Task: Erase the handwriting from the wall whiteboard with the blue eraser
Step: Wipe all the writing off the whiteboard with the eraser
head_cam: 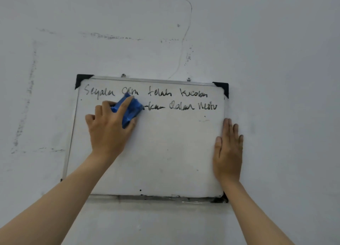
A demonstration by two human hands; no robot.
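The left hand (pixel 108 127) is gripping the blue eraser (pixel 128 108), fingers curled over it, and pressing it against the whiteboard (pixel 156 152) near the left end of the 2nd line of handwriting (pixel 184 100). The right hand (pixel 228 149) is lying flat and open, fingers straight, over the board's right edge, seemingly steadying it. The 1st line along the top edge is looking almost intact, and the right part of line 2 is remaining. The erasing is looking barely begun: most of both lines is still to be wiped.
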